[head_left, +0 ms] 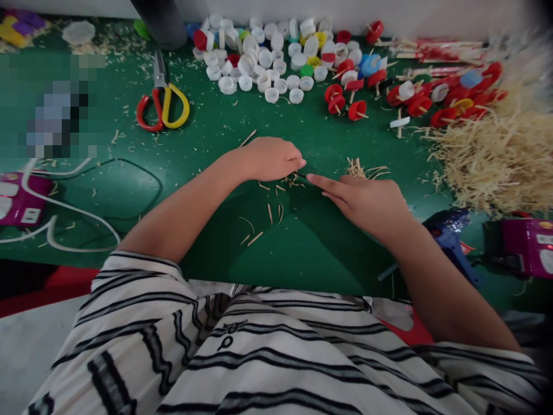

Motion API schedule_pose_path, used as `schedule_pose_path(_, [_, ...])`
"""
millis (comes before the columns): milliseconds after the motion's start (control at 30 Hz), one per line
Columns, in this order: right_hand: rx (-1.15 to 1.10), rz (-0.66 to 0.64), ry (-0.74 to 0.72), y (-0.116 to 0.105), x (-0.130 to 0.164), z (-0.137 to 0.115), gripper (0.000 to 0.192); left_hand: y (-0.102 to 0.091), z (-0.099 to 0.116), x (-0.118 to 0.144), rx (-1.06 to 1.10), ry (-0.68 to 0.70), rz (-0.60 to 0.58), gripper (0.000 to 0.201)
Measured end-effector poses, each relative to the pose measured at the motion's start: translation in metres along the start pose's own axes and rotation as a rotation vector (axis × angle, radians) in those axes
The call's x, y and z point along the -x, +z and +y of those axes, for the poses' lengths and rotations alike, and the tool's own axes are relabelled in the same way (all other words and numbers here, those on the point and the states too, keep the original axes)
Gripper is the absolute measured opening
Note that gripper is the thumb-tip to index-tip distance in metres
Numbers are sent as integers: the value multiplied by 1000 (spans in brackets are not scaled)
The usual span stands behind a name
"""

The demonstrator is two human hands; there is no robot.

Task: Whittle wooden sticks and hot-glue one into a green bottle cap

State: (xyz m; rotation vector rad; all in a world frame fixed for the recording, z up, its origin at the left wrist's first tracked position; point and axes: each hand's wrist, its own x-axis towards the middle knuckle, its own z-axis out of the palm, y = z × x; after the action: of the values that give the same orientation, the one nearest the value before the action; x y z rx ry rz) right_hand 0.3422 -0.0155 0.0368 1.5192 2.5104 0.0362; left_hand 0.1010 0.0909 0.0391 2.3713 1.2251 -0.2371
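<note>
My left hand [276, 158] is closed with curled fingers near the middle of the green table, and whatever it grips is hidden beneath it. Close to its fingertips, my right hand [367, 202] pinches a thin dark tool [301, 174] with its index finger stretched along it; the tool's kind is unclear. Thin straw-like shavings [291, 181] lie under the tool's tip. Behind my right fingers sits a small bunch of straw strands [356, 168]. A slim metallic rod [248, 137] shows behind my left wrist.
Scissors [163, 95] with red and yellow handles lie to the left. White bottle caps [263, 57] spread along the back, with red caps on sticks [419, 104] farther right. A straw pile [496, 155], a blue glue gun [451, 242] and white cables [78, 213] flank my arms.
</note>
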Motion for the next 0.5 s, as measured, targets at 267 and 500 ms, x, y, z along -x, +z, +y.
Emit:
schedule_pose_path(267, [-43,-72,28,-9,-4,-10,54,0,-1,-1,3,13,1,57])
schedule_pose_path(500, [-77,-74,23,-7,4,-8,53,4,-2,-1,22,1,39,55])
